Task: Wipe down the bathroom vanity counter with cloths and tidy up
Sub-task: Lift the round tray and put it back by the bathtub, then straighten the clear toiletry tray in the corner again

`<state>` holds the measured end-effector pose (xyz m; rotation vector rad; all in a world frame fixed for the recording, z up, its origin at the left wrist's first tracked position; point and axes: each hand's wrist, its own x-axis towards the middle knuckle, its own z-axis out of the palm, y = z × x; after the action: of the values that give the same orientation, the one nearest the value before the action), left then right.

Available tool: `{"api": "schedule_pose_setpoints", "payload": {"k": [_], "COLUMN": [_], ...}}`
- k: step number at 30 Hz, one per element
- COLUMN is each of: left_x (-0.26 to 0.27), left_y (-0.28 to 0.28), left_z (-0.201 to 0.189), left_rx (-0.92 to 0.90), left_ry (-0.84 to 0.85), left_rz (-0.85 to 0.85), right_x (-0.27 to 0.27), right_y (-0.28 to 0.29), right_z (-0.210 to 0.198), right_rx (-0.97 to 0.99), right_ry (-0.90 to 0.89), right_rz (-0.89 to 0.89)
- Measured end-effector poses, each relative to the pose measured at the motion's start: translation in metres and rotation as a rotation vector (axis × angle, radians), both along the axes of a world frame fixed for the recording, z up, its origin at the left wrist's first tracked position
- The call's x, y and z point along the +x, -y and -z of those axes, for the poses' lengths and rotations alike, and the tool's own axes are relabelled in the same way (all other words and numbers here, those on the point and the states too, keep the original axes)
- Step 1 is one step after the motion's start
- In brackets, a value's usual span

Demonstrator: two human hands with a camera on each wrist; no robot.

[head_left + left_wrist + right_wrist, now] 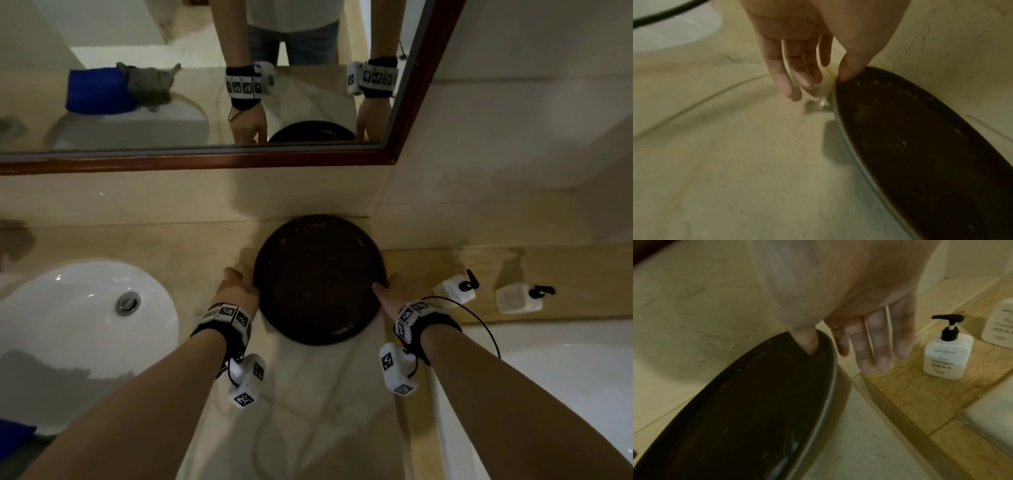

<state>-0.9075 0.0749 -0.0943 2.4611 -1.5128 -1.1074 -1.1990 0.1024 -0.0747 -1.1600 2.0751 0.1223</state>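
Note:
A round dark tray [318, 281] lies flat on the beige marble counter [308, 394], pushed back against the wall. My left hand [236, 287] is at its left rim and my right hand [387, 287] at its right rim. In the left wrist view the left hand [824, 65] has its thumb on the rim of the tray [920, 146], with straight fingers hanging beside it. The right wrist view shows the same for my right hand [840, 352]: thumb on the tray [746, 410], fingers straight and clear of the edge. A blue cloth [13, 431] peeks in at the bottom left.
A white sink basin [68, 308] is set in the counter on the left. Two white pump bottles [455, 289] [520, 298] stand on a wooden ledge to the right, beside a white bathtub [565, 377]. The mirror [171, 137] reflects a blue and a grey cloth.

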Motion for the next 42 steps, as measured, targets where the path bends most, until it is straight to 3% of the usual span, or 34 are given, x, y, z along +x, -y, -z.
{"api": "schedule_pose_setpoints", "payload": {"k": [5,11,18,22,29,36,42], "left_x": [0.034,0.079,0.181,0.255,0.377,0.513,0.601], "left_y": [-0.013,-0.049,-0.096,-0.136,-0.229,-0.336,-0.377], "left_z": [-0.016,-0.046,-0.100,-0.117,-0.124,-0.140,-0.152], "left_rx": [-0.063,-0.125,-0.214,-0.268,-0.246,-0.235,-0.248], "left_ry": [0.053,0.097,0.130,0.086,0.107,0.106,0.136], "left_rz": [-0.036,-0.167,-0.407,-0.548,-0.608,-0.718,-0.764], "right_x": [0.009,0.072,0.205,0.281,0.428,0.594,0.694], "right_y": [0.012,0.020,0.024,0.015,-0.055,-0.142,-0.183], "right_z": [-0.014,-0.037,-0.078,-0.107,-0.126,-0.153,-0.180], "right_rx": [-0.314,-0.415,-0.421,-0.469,-0.480,-0.486,-0.534], "right_ry": [-0.129,-0.095,0.181,0.193,0.209,0.268,0.325], "right_rz": [-0.043,-0.215,-0.440,-0.551,-0.780,-0.884,-0.998]}}
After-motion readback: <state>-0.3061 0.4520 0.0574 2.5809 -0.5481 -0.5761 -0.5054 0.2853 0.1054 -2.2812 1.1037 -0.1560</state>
